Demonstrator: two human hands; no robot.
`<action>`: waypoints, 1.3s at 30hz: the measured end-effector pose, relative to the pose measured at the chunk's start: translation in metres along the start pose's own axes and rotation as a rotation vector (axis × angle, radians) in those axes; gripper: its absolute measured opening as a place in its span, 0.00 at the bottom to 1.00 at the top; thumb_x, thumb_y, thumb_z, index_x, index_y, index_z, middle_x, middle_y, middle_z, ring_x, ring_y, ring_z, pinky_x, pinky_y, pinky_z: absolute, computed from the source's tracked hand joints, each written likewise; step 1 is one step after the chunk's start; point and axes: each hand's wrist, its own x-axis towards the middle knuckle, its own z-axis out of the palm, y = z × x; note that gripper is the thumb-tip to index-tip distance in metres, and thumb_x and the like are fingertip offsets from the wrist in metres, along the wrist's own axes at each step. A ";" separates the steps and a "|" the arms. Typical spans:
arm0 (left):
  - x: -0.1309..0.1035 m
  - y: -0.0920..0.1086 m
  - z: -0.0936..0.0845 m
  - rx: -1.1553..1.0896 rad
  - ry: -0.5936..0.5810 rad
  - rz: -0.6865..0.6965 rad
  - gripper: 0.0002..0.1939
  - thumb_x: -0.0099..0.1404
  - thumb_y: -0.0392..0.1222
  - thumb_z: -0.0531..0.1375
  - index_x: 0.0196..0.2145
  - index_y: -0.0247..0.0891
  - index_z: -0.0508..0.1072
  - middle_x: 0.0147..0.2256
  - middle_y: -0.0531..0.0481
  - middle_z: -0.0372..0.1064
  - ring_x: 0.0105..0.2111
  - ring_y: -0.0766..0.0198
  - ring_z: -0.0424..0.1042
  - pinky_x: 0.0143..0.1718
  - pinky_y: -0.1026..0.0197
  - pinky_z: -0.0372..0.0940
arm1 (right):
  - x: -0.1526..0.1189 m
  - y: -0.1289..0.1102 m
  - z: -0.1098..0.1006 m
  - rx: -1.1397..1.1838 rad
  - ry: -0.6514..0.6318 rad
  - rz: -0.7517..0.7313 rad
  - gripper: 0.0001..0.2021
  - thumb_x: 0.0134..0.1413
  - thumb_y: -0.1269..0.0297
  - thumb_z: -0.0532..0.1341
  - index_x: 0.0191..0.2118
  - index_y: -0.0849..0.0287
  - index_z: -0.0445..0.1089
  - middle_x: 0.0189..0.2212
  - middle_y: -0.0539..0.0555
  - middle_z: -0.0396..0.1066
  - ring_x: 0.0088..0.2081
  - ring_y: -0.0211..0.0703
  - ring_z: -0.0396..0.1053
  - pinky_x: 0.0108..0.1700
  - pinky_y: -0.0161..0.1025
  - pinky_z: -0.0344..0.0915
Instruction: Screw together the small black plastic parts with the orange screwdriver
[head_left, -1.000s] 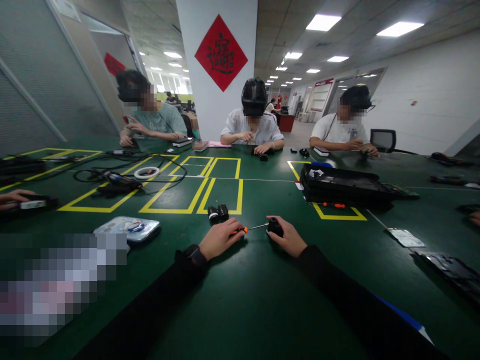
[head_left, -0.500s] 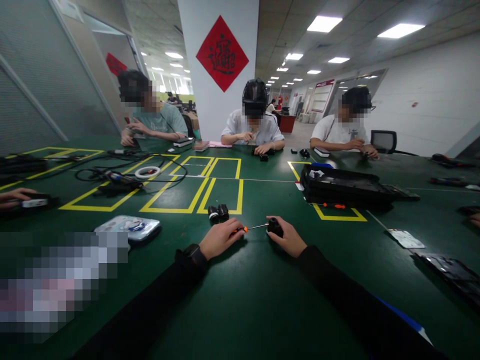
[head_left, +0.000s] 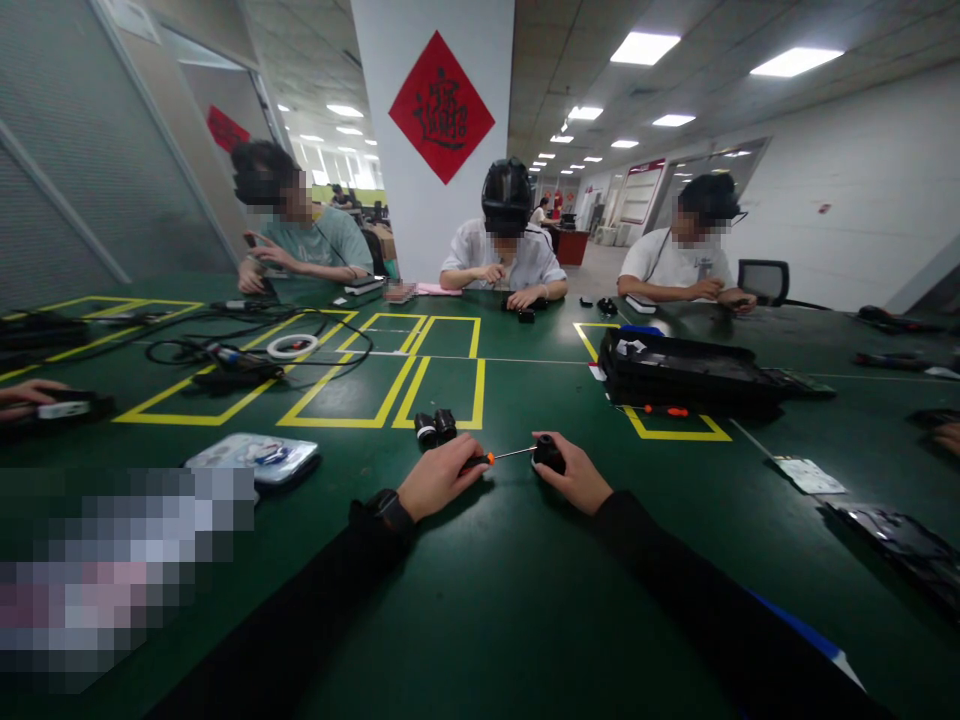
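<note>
My left hand (head_left: 444,474) is closed around the handle of a screwdriver (head_left: 514,454), whose orange collar shows at the fingertips. Its thin metal shaft points right, and the tip meets the near side of a small black round part (head_left: 550,455). That part is gripped by my right hand (head_left: 576,476), with thumb and fingers on either side of it. Where exactly the tip sits on the part is too small to make out. Just beyond my left hand, two black cylindrical parts (head_left: 435,427) stand side by side, one with a white band.
A phone-like case (head_left: 259,458) lies left of my left arm. Black trays (head_left: 682,367) are stacked at the right, with an orange-handled screwdriver (head_left: 676,411) before them. Looped black cables (head_left: 247,350) spread over the left side. Three people sit across the green table (head_left: 480,600).
The view has shifted very slightly. Both my hands keep their grip and place, with the screwdriver still against the black part.
</note>
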 end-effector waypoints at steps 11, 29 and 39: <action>-0.001 0.001 0.001 -0.067 0.014 -0.054 0.15 0.61 0.48 0.54 0.43 0.38 0.62 0.36 0.49 0.65 0.34 0.63 0.67 0.34 0.62 0.62 | 0.000 0.000 0.000 0.002 0.007 -0.018 0.22 0.50 0.68 0.57 0.52 0.59 0.59 0.47 0.59 0.65 0.48 0.46 0.63 0.51 0.47 0.58; -0.004 -0.004 -0.005 -0.046 0.035 -0.054 0.10 0.62 0.46 0.52 0.37 0.38 0.64 0.35 0.50 0.64 0.34 0.65 0.66 0.35 0.62 0.62 | -0.001 0.002 0.001 0.004 0.007 -0.026 0.22 0.49 0.68 0.58 0.52 0.59 0.59 0.46 0.59 0.65 0.48 0.47 0.63 0.51 0.47 0.58; -0.002 -0.001 -0.005 -0.055 0.002 -0.038 0.10 0.63 0.46 0.52 0.38 0.38 0.65 0.35 0.50 0.65 0.34 0.64 0.66 0.36 0.61 0.62 | -0.002 0.001 0.002 -0.020 0.008 -0.043 0.23 0.49 0.68 0.58 0.53 0.59 0.59 0.47 0.59 0.64 0.48 0.47 0.62 0.52 0.47 0.57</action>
